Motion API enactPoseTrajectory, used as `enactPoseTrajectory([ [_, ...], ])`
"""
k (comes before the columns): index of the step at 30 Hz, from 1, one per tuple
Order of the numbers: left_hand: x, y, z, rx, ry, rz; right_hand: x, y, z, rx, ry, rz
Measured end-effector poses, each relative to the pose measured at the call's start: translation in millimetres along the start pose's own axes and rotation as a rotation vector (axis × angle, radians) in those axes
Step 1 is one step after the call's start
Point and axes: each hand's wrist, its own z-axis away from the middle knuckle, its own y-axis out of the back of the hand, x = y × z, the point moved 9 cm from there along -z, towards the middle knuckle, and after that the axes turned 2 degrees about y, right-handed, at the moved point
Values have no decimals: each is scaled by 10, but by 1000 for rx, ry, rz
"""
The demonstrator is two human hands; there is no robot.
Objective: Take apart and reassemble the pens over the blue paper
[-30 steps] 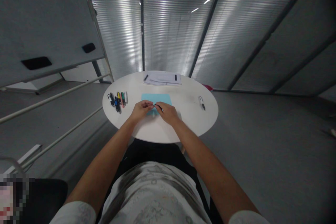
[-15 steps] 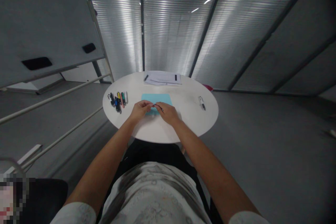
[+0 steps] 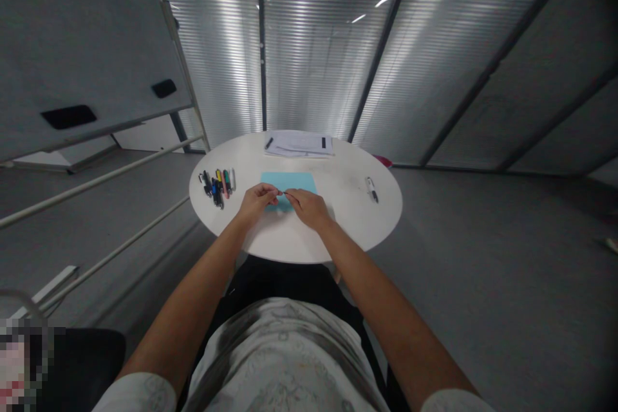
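Observation:
My left hand (image 3: 255, 204) and my right hand (image 3: 309, 208) meet fingertip to fingertip above a light blue sheet (image 3: 288, 179) on the round white table. Both are closed in a pinch. A tiny dark piece (image 3: 284, 193) shows in the narrow gap between the fingertips; its kind is too small to make out. What else lies inside the fingers is hidden. The near part of the sheet is covered by the hands.
On the left of the table (image 3: 290, 244) lies a cluster of pens and markers (image 3: 218, 188). A white marker with a black end (image 3: 371, 189) lies at the right. Papers (image 3: 299, 144) are stacked at the far edge. A whiteboard stand (image 3: 96, 32) rises on the left.
A thin dark stick visible along my right fingers is now mostly out of sight, with just a dark bit between the fingertips. My hands have shifted only slightly.

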Motion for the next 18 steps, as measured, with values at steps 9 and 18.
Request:
enactPoseTrajectory([
  [9,40,-41,37,17,10,-91,-18,-18,5,-34,6,45],
  [18,55,-80,48,16,22,-232,-86,-24,1,-79,25,70],
])
